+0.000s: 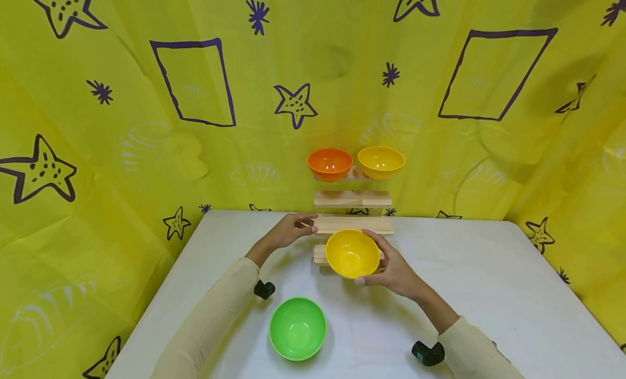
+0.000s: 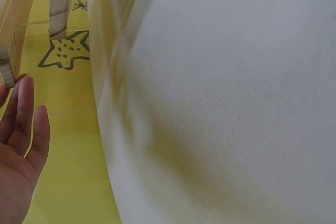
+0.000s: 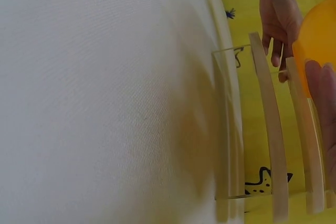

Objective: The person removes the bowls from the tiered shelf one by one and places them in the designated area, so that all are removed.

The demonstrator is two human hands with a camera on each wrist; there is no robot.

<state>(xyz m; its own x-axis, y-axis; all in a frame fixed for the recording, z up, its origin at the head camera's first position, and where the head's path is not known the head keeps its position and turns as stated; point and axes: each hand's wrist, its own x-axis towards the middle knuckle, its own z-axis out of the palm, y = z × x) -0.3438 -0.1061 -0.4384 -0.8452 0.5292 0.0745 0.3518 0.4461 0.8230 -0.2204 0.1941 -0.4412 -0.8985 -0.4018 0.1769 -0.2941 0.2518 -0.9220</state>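
My right hand [image 1: 398, 270] grips a yellow bowl [image 1: 352, 254] by its right side, thumb at the near rim and a finger at the far rim. The bowl is tilted toward the head camera and overlaps the lower slats of a stepped wooden rack [image 1: 352, 225]. In the right wrist view, the bowl [image 3: 317, 45] appears at the right edge with my thumb on it. My left hand [image 1: 288, 231] pinches the left end of a middle slat, its other fingers loosely extended [image 2: 39, 135]. An orange bowl [image 1: 330, 164] and another yellow bowl [image 1: 381, 162] sit side by side on the top slat.
A green bowl [image 1: 298, 329] stands on the white table [image 1: 489, 292] near the front. Two dark devices, one by the left sleeve [image 1: 264, 289] and one by the right [image 1: 427, 353], show near the forearms. A yellow patterned curtain [image 1: 293, 53] surrounds the table's back and sides.
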